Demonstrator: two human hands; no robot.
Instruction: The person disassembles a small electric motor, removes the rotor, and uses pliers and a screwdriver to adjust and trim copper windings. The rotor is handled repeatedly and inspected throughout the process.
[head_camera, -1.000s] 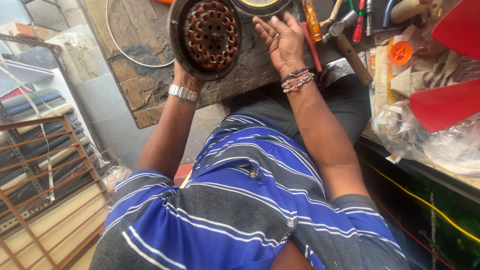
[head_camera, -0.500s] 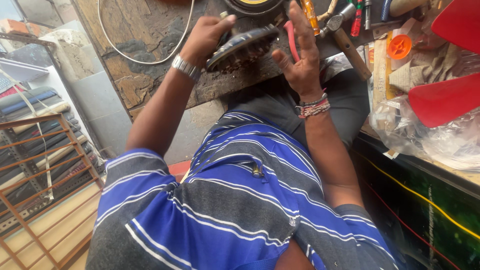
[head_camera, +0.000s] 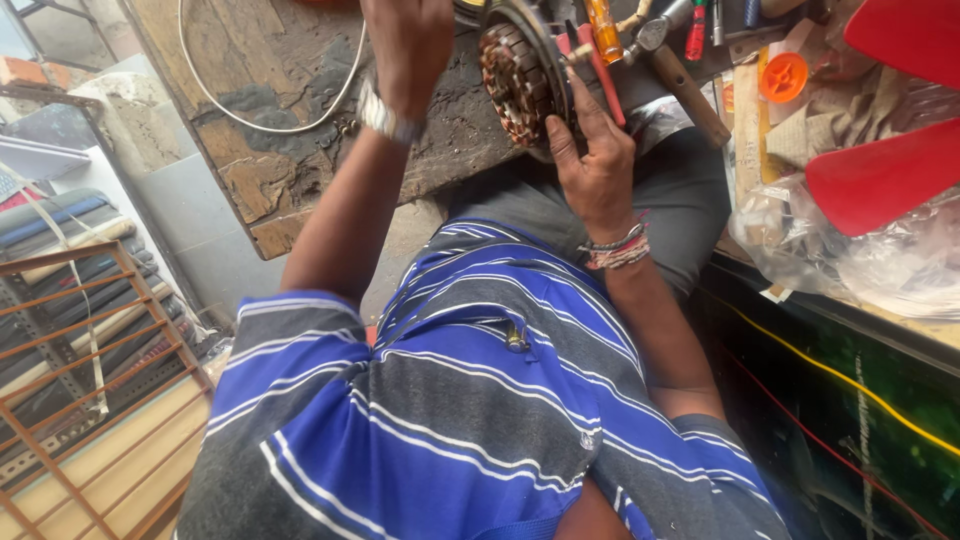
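Note:
A round fan motor (head_camera: 518, 78) with copper windings stands tilted on its edge on the worn wooden bench (head_camera: 300, 170). My right hand (head_camera: 597, 168), with thread bracelets at the wrist, grips the motor's lower rim from the right. My left hand (head_camera: 408, 48), with a metal watch on the wrist, is blurred and raised just left of the motor. Its fingers are curled and partly cut off by the top edge, so whether it holds anything is unclear. My blue and grey striped shirt (head_camera: 470, 410) fills the lower part of the view.
A hammer (head_camera: 682, 78), an orange-handled screwdriver (head_camera: 605, 28) and a red one (head_camera: 696, 36) lie right of the motor. Further right are red fan blades (head_camera: 890, 170), a clear plastic bag (head_camera: 850, 255) and an orange cap (head_camera: 782, 76). A white wire (head_camera: 270, 125) loops left; a rusty rack (head_camera: 70, 380) stands lower left.
The motor went from lying flat to standing on edge. My left hand let go of its rim and moved left. My right hand shifted from open beside the motor to gripping it.

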